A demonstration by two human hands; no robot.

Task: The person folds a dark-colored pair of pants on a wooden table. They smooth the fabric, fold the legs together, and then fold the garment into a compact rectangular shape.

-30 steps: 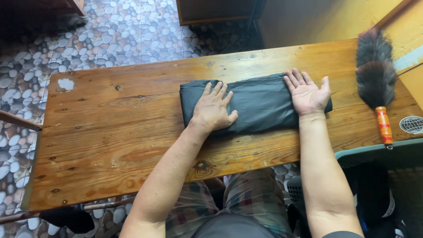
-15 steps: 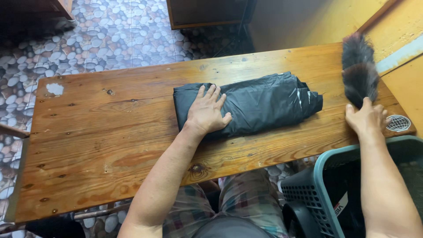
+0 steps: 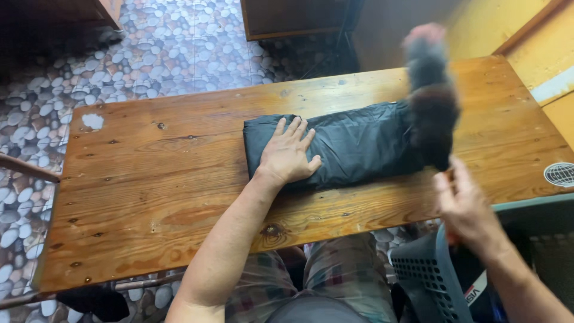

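A folded dark garment [image 3: 353, 143] lies on a wooden table [image 3: 155, 179]. My left hand [image 3: 289, 154] presses flat on the garment's left end, fingers spread. My right hand [image 3: 465, 206] is blurred at the table's near right edge and grips the handle of a feather duster [image 3: 430, 98]. The duster's dark fluffy head stands up over the right end of the garment and hides that part.
A dark plastic basket [image 3: 430, 278] sits below the table's near edge at the right, by my knees. A round sticker [image 3: 561, 174] marks the table's right end. A yellow wall [image 3: 526, 30] rises at the right; pebble-patterned floor [image 3: 179, 48] lies beyond the table.
My right hand left the garment, took the feather duster by its handle at the table's right end and swung it up over the garment. My left hand stayed pressed in place.
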